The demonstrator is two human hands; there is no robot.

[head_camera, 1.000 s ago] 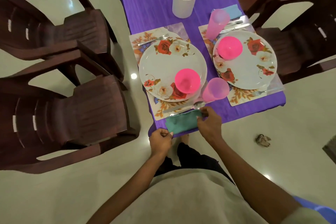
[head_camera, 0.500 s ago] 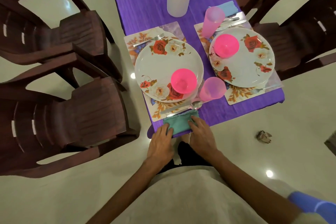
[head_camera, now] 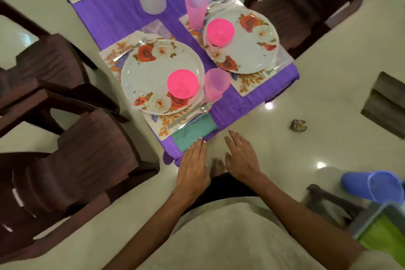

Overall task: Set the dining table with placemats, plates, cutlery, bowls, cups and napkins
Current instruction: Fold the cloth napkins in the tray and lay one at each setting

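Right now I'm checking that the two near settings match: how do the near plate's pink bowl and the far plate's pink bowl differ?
The near bowl sits at the edge of its plate closest to the person, beside a pink cup. The far bowl sits on the left side of its plate, below its cup. Both are bright pink, look alike in size and rest on floral plates.

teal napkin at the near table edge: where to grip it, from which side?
Pinch the teal napkin at its near corner, where it meets the table edge beside the left hand. Come from the near side, low. It lies flat and folded, and cutlery and the placemat crowd its far edge.
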